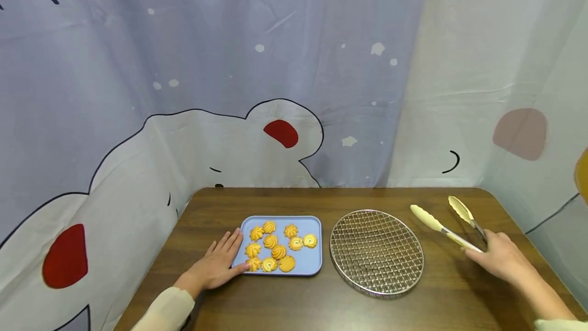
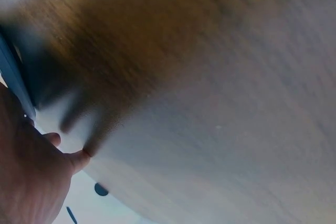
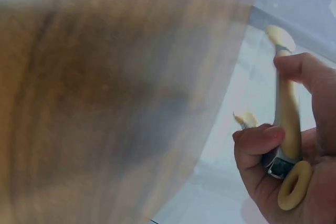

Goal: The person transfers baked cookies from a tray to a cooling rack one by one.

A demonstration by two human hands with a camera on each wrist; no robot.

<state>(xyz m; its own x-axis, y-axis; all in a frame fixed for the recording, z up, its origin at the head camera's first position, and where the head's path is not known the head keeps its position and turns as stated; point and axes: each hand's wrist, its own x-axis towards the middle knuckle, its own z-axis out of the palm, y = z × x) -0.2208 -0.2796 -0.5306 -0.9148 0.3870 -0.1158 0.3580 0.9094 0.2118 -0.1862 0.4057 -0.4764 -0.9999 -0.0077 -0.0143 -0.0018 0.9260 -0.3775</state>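
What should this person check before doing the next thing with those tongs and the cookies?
1. Tongs held: ok. The right hand grips their hinge end, fingers curled round it in the right wrist view.
2. Tong arms spread: ok, the two cream tips stand apart.
3. Blue tray steadied: ok. The left hand lies flat at its left edge.
4. Cookies reachable: ok, they lie uncovered on the tray.
5. Wire rack free: ok, nothing lies on it, and it sits right of the tray.
6. How firm the grip is: cannot tell.
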